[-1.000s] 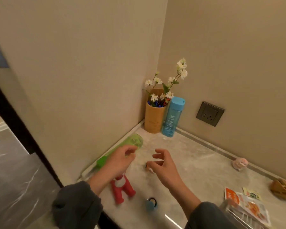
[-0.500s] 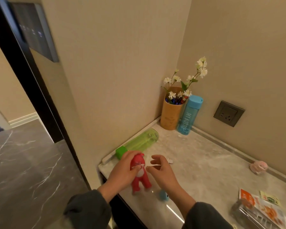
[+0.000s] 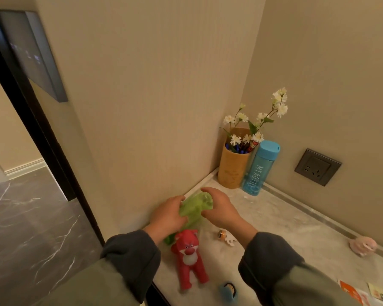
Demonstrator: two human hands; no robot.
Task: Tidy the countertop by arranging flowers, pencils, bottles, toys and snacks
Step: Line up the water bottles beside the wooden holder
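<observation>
Countertop (image 3: 274, 217), green bottle (image 3: 195, 208) along wall (image 3: 153, 107), cap (image 3: 168, 240) nearest

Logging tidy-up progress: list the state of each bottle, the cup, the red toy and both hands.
Green bottle: not upright, gripped by both hands.
Left hand: grips its middle.
Right hand: grips its base end.
Blue bottle: upright, cap on.
Bamboo cup: upright, holding pencils and flowers.
Red toy: standing upright.

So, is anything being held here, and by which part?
Both hands hold the green bottle: the left hand grips its middle, the right hand wraps its far end, towards the corner.
</observation>
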